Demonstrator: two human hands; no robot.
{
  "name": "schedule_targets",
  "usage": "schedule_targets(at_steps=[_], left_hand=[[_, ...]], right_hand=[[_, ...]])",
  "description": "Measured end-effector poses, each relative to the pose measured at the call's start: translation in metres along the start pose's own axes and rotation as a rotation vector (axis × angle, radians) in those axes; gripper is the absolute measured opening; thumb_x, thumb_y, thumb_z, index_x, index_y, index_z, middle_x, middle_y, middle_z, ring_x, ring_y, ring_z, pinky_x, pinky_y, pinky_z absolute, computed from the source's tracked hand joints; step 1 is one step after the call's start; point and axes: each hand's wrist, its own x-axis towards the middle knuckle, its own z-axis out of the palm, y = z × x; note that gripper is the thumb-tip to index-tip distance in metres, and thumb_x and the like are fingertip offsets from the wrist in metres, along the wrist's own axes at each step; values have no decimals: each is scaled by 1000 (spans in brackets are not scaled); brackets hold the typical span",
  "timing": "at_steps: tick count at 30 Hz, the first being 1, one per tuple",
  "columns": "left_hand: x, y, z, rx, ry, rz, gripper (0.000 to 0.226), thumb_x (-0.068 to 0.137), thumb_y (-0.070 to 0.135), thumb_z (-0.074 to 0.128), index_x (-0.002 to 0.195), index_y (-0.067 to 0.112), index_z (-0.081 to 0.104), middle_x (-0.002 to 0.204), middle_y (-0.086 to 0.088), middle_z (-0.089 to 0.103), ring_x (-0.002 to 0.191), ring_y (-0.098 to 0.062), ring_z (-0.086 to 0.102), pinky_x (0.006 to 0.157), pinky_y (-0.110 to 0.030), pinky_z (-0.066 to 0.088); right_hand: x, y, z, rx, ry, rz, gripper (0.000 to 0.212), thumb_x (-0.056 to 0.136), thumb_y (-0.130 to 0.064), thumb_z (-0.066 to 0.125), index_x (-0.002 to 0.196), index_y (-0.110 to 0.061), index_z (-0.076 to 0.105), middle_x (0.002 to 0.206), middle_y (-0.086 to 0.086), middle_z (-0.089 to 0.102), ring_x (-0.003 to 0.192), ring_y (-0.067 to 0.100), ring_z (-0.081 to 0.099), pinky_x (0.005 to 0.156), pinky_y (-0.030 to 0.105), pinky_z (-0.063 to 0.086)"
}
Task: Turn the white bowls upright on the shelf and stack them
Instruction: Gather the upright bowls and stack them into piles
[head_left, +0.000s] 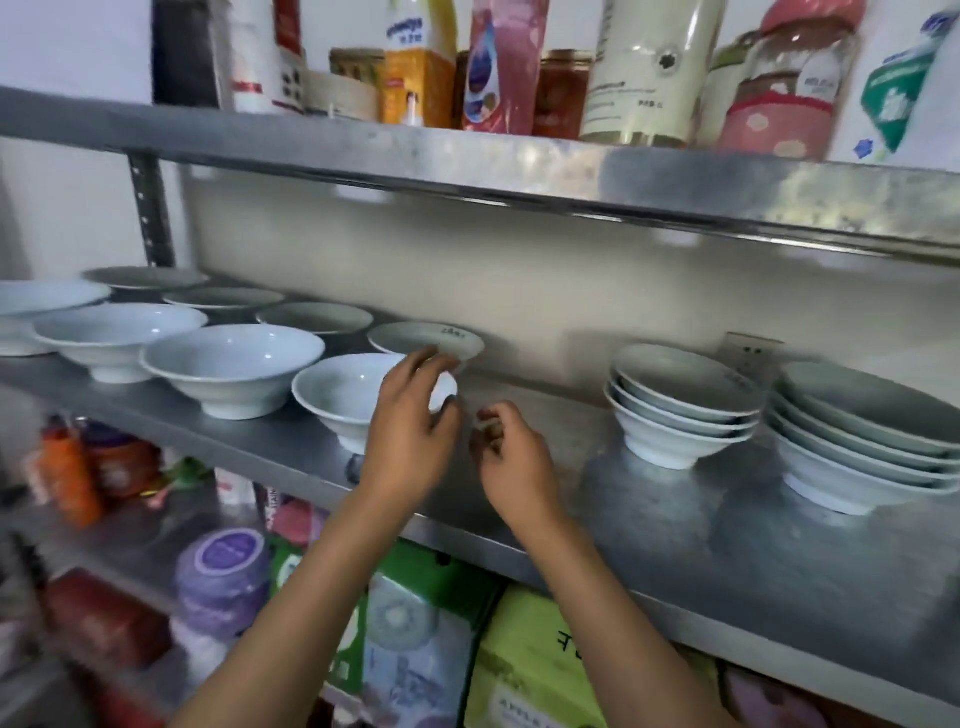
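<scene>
White ceramic bowls are sitting upright along the steel shelf (675, 561), and stacking is under way.

Both hands are hovering at the nearest loose white bowl (343, 395) in the front row. The left hand (410, 421), fingers loosely curled, is reaching over its right rim, though contact is unclear. The right hand (511, 462), just beside it, is half curled and grasping nothing. Neither grip is closing on anything yet. Two stacks of white bowls (680, 410) are waiting well apart to the right. Judging from this, the next move is calling for a firm hold on that bowl's rim, then a lift across onto the smaller stack.
</scene>
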Motion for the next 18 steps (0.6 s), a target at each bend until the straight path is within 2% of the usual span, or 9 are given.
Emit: schedule_targets(at_steps=[2, 4, 7, 9, 12, 15, 18], left_hand=[[-8, -12, -22, -29, 60, -28, 36, 83, 13, 50, 117, 15, 60, 131, -1, 55, 125, -18, 47, 106, -35, 37], [-17, -26, -41, -30, 112, -59, 32, 85, 12, 49, 114, 17, 61, 129, 2, 56, 123, -16, 49, 102, -40, 42], [-26, -45, -60, -6, 151, -106, 31, 84, 13, 49, 112, 18, 62, 128, 4, 56, 112, -25, 55, 94, -48, 46], [-29, -51, -68, 10, 152, -126, 31, 83, 11, 50, 110, 19, 62, 128, 3, 55, 106, -30, 56, 92, -50, 47], [-34, -55, -71, -11, 156, -156, 34, 83, -1, 53, 110, 17, 64, 129, -2, 54, 122, -22, 49, 101, -47, 42], [-39, -55, -69, -26, 166, -172, 32, 83, 1, 52, 110, 15, 64, 129, -3, 55, 124, -21, 48, 104, -46, 40], [-38, -54, -66, -36, 174, -154, 34, 82, -5, 54, 110, 12, 64, 129, -4, 55, 122, -23, 49, 104, -44, 40]], right_hand=[[0, -15, 19, 47, -77, 3, 37, 86, -28, 54, 121, -38, 46, 105, 2, 71, 96, 25, 67, 84, 41, 54], [-2, -25, 33, 99, -143, -5, 48, 90, -29, 56, 134, -38, 41, 120, 3, 66, 107, 23, 63, 93, 38, 51], [-4, -36, 44, 111, -219, 25, 55, 91, -38, 59, 141, -32, 39, 130, 0, 59, 116, 18, 56, 91, 25, 44], [-4, -41, 49, 106, -214, 48, 50, 91, -39, 59, 138, -29, 44, 129, 0, 58, 114, 17, 55, 82, 19, 37], [-1, -44, 57, 102, -152, 33, 35, 91, -34, 60, 124, -23, 52, 121, 4, 62, 107, 21, 57, 75, 20, 36], [-4, -44, 62, 134, -85, -1, 28, 88, -29, 64, 113, -19, 56, 116, 4, 62, 104, 20, 57, 78, 23, 41], [-11, -43, 59, 196, -15, -4, 26, 85, -29, 67, 108, -20, 59, 113, -1, 63, 103, 17, 57, 85, 27, 45]])
